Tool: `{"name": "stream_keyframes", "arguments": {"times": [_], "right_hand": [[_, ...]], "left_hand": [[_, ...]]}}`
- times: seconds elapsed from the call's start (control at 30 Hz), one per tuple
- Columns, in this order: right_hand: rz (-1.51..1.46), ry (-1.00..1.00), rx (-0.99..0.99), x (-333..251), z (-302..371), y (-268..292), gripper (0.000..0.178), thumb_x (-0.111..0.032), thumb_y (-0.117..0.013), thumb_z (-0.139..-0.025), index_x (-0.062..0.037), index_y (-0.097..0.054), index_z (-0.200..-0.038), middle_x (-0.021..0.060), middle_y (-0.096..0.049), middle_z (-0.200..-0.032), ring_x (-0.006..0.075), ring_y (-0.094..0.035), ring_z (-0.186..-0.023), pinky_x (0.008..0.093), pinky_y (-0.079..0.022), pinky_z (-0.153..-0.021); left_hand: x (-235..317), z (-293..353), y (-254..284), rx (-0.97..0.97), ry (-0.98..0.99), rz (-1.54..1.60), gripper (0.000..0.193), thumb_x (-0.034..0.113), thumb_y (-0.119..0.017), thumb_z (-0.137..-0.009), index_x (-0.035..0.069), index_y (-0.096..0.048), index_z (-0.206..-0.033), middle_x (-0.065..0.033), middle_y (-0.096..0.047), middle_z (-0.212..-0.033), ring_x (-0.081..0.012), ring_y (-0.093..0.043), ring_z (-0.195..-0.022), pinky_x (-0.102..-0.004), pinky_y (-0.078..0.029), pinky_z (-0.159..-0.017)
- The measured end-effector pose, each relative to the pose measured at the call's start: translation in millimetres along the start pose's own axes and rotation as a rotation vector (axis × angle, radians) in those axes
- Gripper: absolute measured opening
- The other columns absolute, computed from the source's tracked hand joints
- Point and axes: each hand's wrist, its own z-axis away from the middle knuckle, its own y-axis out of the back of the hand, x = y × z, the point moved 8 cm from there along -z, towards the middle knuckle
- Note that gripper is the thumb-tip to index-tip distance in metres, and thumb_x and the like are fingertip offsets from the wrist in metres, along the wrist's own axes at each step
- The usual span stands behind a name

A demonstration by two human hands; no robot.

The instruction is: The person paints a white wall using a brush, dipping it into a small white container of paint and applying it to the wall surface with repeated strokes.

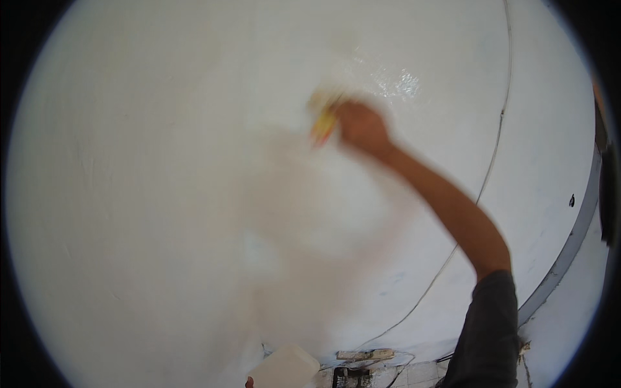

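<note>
My right hand [363, 126] is closed around a paintbrush [325, 123] with a yellow handle and a red tip. Motion smears both hand and brush. The pale bristle end is against or just in front of a whitish wall [162, 161]; contact cannot be made out. A shiny wet patch [406, 83] glistens to the right of the brush. At the lower edge, only a fingertip of my left hand [249, 382] shows, at the left side of a white, round-cornered container [286, 367]. The rest of that hand is out of sight.
A thin cable [497, 142] runs down the wall behind my right forearm. Below are a pale strip-shaped fixture [365, 355], a dark box-like thing [351, 377] and loose wires. A grey curved edge [563, 265] and a small dark spot [572, 200] are at the right.
</note>
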Motion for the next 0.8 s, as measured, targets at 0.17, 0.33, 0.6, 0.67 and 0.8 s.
{"name": "stream_keyframes", "arguments": {"times": [0.17, 0.33, 0.6, 0.67, 0.8], "right_hand": [[-0.388, -0.022, -0.550, -128, 56, -45, 0.024, -0.010, -0.062, -0.070, -0.0069, -0.060, -0.094, 0.0114, -0.064, -0.080, 0.0275, -0.062, -0.077, 0.0423, -0.049, -0.063], [-0.137, -0.578, -0.235, 70, -41, 17, 0.041, -0.042, -0.063, -0.076, -0.0016, -0.062, -0.086, 0.0178, -0.065, -0.081, 0.0348, -0.063, -0.076, 0.0435, -0.049, -0.069], [0.591, -0.784, 0.343, 253, -55, 202, 0.032, -0.034, -0.053, -0.083, -0.0094, -0.061, -0.102, 0.0126, -0.067, -0.088, 0.0334, -0.064, -0.082, 0.0429, -0.051, -0.072], [0.606, -0.293, 0.381, 197, -43, 169, 0.024, -0.022, -0.054, -0.083, -0.0121, -0.062, -0.102, 0.0095, -0.066, -0.085, 0.0287, -0.063, -0.075, 0.0382, -0.052, -0.065], [-0.022, 0.002, 0.149, 60, 9, 63, 0.032, 0.001, -0.061, -0.066, -0.0104, -0.061, -0.095, 0.0069, -0.061, -0.083, 0.0239, -0.061, -0.075, 0.0345, -0.050, -0.063]], "left_hand": [[-16, -13, -14, -0.057, 0.068, -0.034, 0.072, 0.059, -0.029, -0.087, 0.012, -0.031, -0.140, -0.0105, -0.044, -0.138, -0.0361, -0.043, -0.124, -0.0629, -0.041, -0.090], [-23, -10, -1, 0.008, 0.056, 0.138, 0.072, 0.059, -0.030, -0.086, 0.013, -0.030, -0.141, -0.0113, -0.041, -0.140, -0.0364, -0.044, -0.123, -0.0605, -0.042, -0.090], [-15, 0, 1, -0.065, -0.065, -0.053, 0.071, 0.057, -0.031, -0.087, 0.010, -0.030, -0.141, -0.0131, -0.040, -0.140, -0.0362, -0.045, -0.122, -0.0564, -0.042, -0.094], [-15, -7, 6, -0.186, -0.203, -0.217, 0.067, 0.053, -0.032, -0.089, 0.009, -0.031, -0.140, -0.0141, -0.040, -0.140, -0.0356, -0.044, -0.122, -0.0563, -0.042, -0.095], [-13, 1, -34, -0.290, -0.163, -0.060, 0.056, 0.040, -0.033, -0.093, 0.005, -0.034, -0.137, -0.0161, -0.045, -0.135, -0.0328, -0.047, -0.120, -0.0549, -0.045, -0.092]]}}
